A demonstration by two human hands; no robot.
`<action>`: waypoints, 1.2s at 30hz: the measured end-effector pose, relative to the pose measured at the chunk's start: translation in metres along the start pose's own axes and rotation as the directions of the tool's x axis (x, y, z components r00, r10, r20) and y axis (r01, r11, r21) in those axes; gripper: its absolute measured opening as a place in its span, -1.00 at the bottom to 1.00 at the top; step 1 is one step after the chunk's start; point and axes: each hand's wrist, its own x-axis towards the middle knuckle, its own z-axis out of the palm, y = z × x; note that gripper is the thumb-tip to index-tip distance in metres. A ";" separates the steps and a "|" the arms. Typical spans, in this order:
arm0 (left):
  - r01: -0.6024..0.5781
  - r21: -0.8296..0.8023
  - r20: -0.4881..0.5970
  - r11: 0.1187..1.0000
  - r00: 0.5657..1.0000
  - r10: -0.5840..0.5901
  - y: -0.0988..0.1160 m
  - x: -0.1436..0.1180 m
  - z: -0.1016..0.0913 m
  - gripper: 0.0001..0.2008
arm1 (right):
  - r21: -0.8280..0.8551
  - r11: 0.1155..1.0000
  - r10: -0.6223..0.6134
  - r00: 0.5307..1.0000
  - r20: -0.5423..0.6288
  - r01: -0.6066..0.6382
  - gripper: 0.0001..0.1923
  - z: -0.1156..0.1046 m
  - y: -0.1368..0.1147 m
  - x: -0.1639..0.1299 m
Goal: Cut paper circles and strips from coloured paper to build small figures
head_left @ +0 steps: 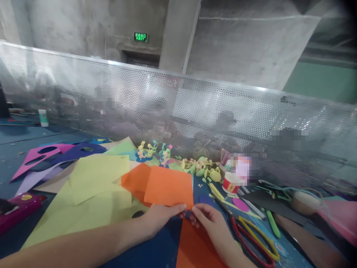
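Note:
Both hands pinch the near edge of an orange sheet of craft paper [169,186], close to its right corner. My left hand [164,216] has its thumb on top of the edge, with fingers bent beneath. Beside it, my right hand [209,221] grips the corner between thumb and fingers. Another orange piece [136,182] lies behind the held sheet at the left. A darker orange sheet [198,245] rests below my right hand. Scissors [253,238] with red and yellow handles lie right of my right hand.
Yellow paper sheets [97,182] spread at the left, beside a magenta tool [22,210]. Small paper flower figures [147,149] stand ahead. A red-and-white cup [231,183], a green pen-like stick [273,224] and scraps lie right. A perforated metal panel [134,93] closes off the back.

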 end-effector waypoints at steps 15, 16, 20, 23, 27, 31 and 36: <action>0.005 0.034 -0.035 0.999 0.999 -0.004 -0.003 0.003 -0.001 -0.76 | -0.065 0.998 -0.014 0.999 0.048 0.017 -0.72 0.001 -0.004 -0.001; 0.003 0.033 -0.034 0.999 0.999 -0.002 -0.002 0.002 0.000 -0.76 | -0.069 0.997 -0.017 0.999 0.051 0.021 -0.72 0.001 -0.004 -0.001; 0.000 0.035 -0.010 0.999 1.000 0.000 0.000 0.001 0.000 -0.76 | -0.076 0.997 -0.024 0.998 0.051 0.028 -0.72 0.001 -0.005 -0.001; 0.004 0.047 -0.015 0.999 1.000 -0.003 -0.002 0.001 -0.001 -0.76 | -0.080 0.997 -0.019 0.998 0.052 0.023 -0.72 0.001 -0.007 -0.002; 0.007 0.069 -0.033 0.998 0.999 -0.005 -0.002 0.002 0.000 -0.74 | -0.079 0.997 -0.016 0.999 0.041 0.019 -0.70 0.002 -0.009 -0.003; 0.005 0.091 -0.024 0.996 1.000 -0.003 0.001 0.001 0.001 -0.74 | -0.072 0.997 -0.007 0.999 0.036 0.010 -0.69 0.002 -0.009 -0.003; -0.010 0.084 -0.025 0.996 1.000 0.012 0.000 0.001 0.000 -0.75 | -0.072 0.997 -0.006 1.000 0.026 0.007 -0.69 0.000 -0.005 -0.003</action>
